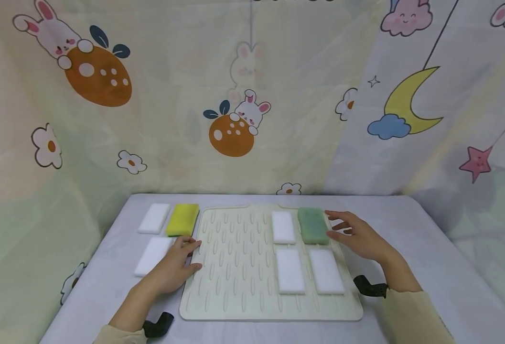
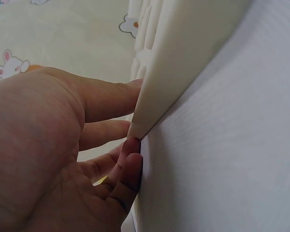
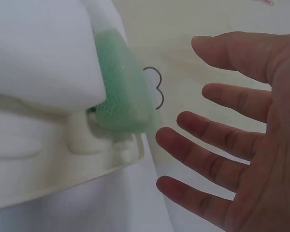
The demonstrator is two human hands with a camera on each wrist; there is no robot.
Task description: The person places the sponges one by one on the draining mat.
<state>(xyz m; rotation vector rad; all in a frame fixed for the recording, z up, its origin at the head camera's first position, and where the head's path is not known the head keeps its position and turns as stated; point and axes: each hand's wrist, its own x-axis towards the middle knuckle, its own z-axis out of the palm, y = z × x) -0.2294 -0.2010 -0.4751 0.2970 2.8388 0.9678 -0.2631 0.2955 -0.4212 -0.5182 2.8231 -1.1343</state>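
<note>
A cream draining tray (image 1: pixel 235 310) with raised oval ridges lies flat on the table. My left hand (image 1: pixel 177 263) touches its left edge; in the left wrist view the thumb (image 2: pixel 111 100) and fingertips meet the tray's side wall. A green sponge (image 1: pixel 313 225) lies at the tray's back right corner. Just right of it is my right hand (image 1: pixel 359 234), its fingers spread and apart from the sponge in the right wrist view, holding nothing. Three white sponges, one (image 1: pixel 283 227) left of the green one and two (image 1: pixel 290 270) in front, also lie on the tray's right half.
Left of the tray lie a yellow sponge (image 1: pixel 182 220), a white sponge (image 1: pixel 154 218) and another white sponge (image 1: pixel 154 255), partly behind my left hand. A printed fabric backdrop (image 1: pixel 170 143) stands along the table's back edge. Black straps (image 1: pixel 370 286) are on both wrists.
</note>
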